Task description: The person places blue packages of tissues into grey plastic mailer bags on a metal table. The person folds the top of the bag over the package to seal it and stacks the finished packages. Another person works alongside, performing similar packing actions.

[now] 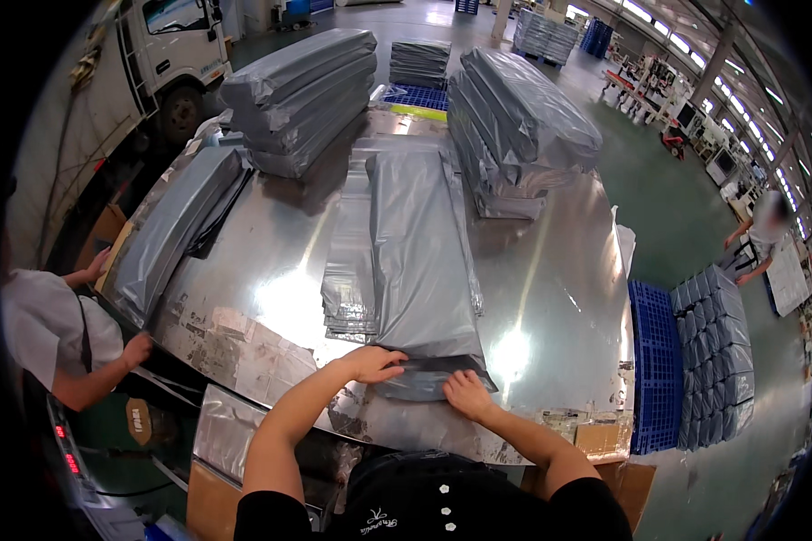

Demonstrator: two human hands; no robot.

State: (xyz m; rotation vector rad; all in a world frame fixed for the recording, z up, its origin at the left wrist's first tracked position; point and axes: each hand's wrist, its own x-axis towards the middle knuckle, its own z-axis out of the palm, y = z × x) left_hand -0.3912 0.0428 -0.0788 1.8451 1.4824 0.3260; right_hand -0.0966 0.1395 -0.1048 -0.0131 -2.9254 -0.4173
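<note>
A long grey plastic bag (419,243), filled and flat-topped, lies lengthwise on the metal table in front of me. Its near end is a loose, darker opening with a flap (415,382). My left hand (374,364) grips the left corner of this opening, thumb and fingers closed on the film. On the right side of the flap, my right hand (466,393) pinches the plastic with bent fingers. Beneath the filled bag a stack of flat grey bags (348,279) shows, mostly along its left side.
Tall piles of filled grey bags stand at the far left (302,99) and far right (523,117) of the metal table (550,298). At left, a co-worker (45,325) stands by another filled bag (180,216). Blue pallets (654,370) and bundled bags (713,361) are beyond the right edge.
</note>
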